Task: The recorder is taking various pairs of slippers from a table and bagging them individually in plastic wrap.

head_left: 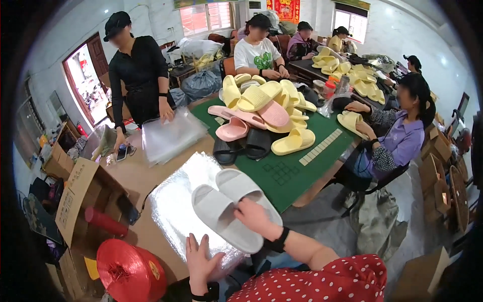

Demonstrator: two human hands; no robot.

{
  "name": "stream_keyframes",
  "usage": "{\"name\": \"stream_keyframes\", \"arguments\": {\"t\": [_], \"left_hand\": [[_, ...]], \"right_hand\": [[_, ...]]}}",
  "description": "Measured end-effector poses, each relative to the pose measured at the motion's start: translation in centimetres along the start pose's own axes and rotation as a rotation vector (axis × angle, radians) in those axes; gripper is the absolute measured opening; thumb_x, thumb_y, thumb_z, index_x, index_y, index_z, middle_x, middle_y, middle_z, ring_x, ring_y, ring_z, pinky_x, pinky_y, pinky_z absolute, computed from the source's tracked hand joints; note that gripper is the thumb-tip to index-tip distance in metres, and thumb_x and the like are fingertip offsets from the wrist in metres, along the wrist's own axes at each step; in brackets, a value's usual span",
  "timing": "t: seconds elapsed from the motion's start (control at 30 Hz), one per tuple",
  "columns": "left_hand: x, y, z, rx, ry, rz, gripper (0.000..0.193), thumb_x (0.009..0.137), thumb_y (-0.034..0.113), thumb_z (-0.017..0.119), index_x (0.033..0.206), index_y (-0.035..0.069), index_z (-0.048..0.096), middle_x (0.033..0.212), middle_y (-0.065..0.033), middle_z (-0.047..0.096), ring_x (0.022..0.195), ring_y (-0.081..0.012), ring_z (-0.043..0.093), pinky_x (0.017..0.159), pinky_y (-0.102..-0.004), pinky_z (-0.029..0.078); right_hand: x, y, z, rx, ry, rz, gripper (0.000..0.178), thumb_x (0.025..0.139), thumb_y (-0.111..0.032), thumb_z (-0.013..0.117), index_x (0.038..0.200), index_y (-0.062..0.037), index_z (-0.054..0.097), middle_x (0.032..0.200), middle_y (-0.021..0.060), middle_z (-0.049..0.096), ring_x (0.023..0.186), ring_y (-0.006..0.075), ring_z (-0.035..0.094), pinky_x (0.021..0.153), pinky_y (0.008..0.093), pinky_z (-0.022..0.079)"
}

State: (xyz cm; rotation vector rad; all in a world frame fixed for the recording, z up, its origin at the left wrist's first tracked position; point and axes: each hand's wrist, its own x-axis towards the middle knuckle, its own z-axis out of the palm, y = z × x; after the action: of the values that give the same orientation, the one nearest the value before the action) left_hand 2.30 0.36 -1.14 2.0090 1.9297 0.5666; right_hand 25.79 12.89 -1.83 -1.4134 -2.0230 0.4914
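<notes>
A pair of light grey slippers (229,232) lies side by side at the front of the table, partly over a shiny silver sheet or stack of foil bags (173,201). Coming in from the right, my right hand (254,217) grips the slippers where their inner edges meet, fingers bent and partly hidden by the near strap. My left hand (202,259) rests on the near part of the silver foil, fingers spread, holding nothing. Beyond the foil lies a stack of clear plastic bags (168,141), touched by a co-worker in black.
A heap of yellow, pink and black slippers (256,95) covers the green mat (284,176). At lower left are a red twine roll (133,274), a red cylinder (106,222) and an open cardboard box (80,201). A co-worker in purple (400,136) handles a yellow slipper at right.
</notes>
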Motion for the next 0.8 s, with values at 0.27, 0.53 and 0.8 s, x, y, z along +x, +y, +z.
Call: {"name": "stream_keyframes", "arguments": {"t": [0.27, 0.53, 0.8], "left_hand": [[3.0, 1.6, 0.7, 0.190, 0.098, -0.011, 0.060, 0.088, 0.038, 0.068, 0.136, 0.004, 0.057, 0.149, -0.0365, 0.034, 0.137, -0.0498, 0.034, 0.114, -0.0502, 0.032], [4.1, -1.4, 1.4, 0.184, 0.166, -0.040, 0.033, 0.094, 0.021, 0.060, 0.125, 0.009, 0.066, 0.137, -0.0296, 0.050, 0.118, -0.0495, 0.049, 0.101, -0.0520, 0.043], [6.8, 0.2, -0.8, -0.004, 0.101, 0.003, 0.037, 0.099, 0.021, 0.049, 0.134, 0.013, 0.059, 0.139, -0.0281, 0.049, 0.120, -0.0468, 0.047, 0.105, -0.0481, 0.039]], "right_hand": [[-4.8, 1.8, -7.4, 0.197, 0.194, 0.063, 0.024, 0.090, -0.021, 0.066, 0.087, 0.0024, 0.060, 0.091, 0.0206, 0.059, 0.082, 0.0412, 0.059, 0.069, 0.0477, 0.047], [-5.7, 1.1, -9.5, 0.399, -0.039, -0.206, 0.025, 0.093, -0.018, 0.063, 0.109, 0.0011, 0.063, 0.108, 0.0200, 0.061, 0.095, 0.0375, 0.061, 0.081, 0.0429, 0.049], [-6.6, 1.2, -8.9, 0.208, -0.563, -0.301, 0.022, 0.090, -0.021, 0.065, 0.103, -0.0035, 0.065, 0.103, 0.0157, 0.061, 0.092, 0.0351, 0.062, 0.077, 0.0439, 0.052]]}}
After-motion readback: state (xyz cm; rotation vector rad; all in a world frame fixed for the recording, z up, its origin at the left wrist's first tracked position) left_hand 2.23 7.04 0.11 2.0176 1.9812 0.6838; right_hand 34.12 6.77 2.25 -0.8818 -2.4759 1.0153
